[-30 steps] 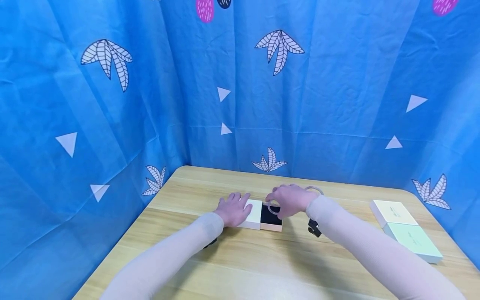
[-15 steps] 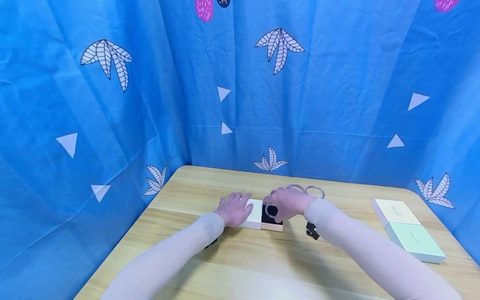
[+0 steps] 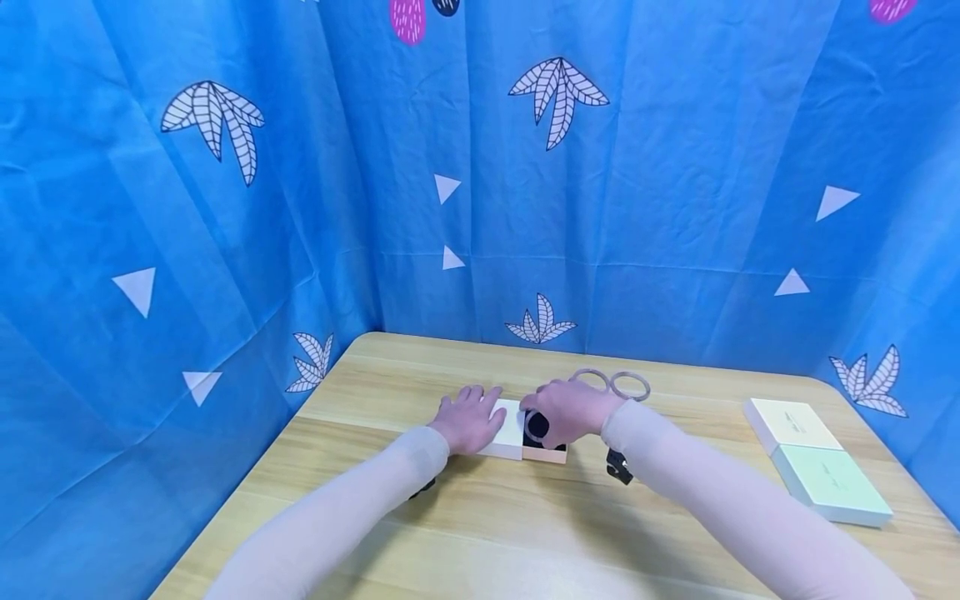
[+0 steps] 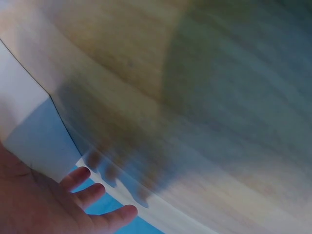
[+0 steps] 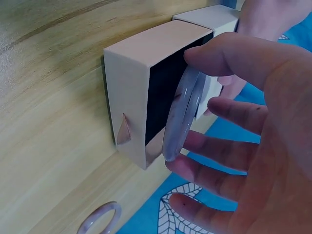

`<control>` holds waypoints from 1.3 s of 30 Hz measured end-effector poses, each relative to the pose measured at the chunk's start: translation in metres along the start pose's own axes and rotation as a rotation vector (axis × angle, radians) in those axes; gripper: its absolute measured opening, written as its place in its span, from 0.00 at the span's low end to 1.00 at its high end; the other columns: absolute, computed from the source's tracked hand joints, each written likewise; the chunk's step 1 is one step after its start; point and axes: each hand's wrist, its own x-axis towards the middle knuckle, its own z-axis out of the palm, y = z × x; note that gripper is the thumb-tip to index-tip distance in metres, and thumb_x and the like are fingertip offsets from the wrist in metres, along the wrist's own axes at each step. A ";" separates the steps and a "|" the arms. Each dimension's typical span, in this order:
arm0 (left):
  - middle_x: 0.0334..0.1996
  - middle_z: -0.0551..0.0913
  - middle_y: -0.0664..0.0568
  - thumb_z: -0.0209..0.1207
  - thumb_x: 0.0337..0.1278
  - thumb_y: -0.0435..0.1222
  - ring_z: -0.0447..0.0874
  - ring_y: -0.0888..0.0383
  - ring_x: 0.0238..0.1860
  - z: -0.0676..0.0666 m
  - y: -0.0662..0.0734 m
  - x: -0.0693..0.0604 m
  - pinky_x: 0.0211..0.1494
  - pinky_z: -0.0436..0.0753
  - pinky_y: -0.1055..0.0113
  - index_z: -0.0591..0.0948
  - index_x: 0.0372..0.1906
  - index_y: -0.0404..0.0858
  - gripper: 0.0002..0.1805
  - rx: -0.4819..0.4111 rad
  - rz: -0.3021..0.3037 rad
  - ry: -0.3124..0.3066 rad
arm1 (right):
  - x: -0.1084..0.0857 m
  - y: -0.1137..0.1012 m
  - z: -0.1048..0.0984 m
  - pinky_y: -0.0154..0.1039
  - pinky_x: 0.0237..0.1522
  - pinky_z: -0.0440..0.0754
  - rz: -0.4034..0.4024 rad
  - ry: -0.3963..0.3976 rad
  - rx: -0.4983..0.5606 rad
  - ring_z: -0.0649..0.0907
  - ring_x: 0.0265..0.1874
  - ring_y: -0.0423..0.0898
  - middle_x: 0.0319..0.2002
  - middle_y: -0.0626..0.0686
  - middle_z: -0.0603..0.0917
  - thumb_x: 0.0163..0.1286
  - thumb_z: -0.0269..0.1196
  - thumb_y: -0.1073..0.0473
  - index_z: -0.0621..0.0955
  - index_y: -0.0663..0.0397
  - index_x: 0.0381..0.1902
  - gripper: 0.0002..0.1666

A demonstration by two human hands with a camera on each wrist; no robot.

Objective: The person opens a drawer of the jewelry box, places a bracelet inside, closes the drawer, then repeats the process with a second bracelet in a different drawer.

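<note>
My left hand rests on the white sleeve of a slide-out gift box, its fingers spread. From the sleeve's right end the pale pink drawer sticks out, lined in black, with a small ribbon tab on its end. My right hand pinches a pale, glossy bangle by its edges, thumb on one side and fingertips on the other. The bangle is tilted at the drawer's opening, partly over the black lining; whether it touches the lining I cannot tell. In the left wrist view, the left hand shows straight fingers beside the white box.
Behind my right hand, two more bangles lie side by side on the wooden table, the right one in full view. A cream box and a mint green box lie at the right edge. Blue curtain surrounds the table's far sides.
My right hand has shifted slightly left with the bangle, further over the drawer, and uncovered the second bangle behind it. My left hand has stayed on the sleeve.
</note>
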 end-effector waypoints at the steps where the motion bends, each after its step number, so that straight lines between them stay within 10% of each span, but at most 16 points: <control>1: 0.76 0.62 0.44 0.27 0.76 0.61 0.57 0.42 0.77 0.000 0.000 0.000 0.72 0.60 0.33 0.56 0.80 0.54 0.35 0.000 0.001 0.001 | 0.000 -0.001 0.000 0.44 0.43 0.84 0.002 -0.001 0.002 0.82 0.35 0.40 0.35 0.42 0.84 0.54 0.75 0.50 0.82 0.45 0.52 0.26; 39: 0.76 0.61 0.45 0.27 0.75 0.62 0.56 0.43 0.77 0.005 -0.001 0.003 0.71 0.59 0.31 0.54 0.80 0.55 0.35 0.006 -0.016 -0.014 | 0.006 -0.008 0.010 0.46 0.50 0.84 0.014 0.012 0.074 0.84 0.44 0.47 0.50 0.50 0.84 0.59 0.73 0.50 0.79 0.46 0.64 0.34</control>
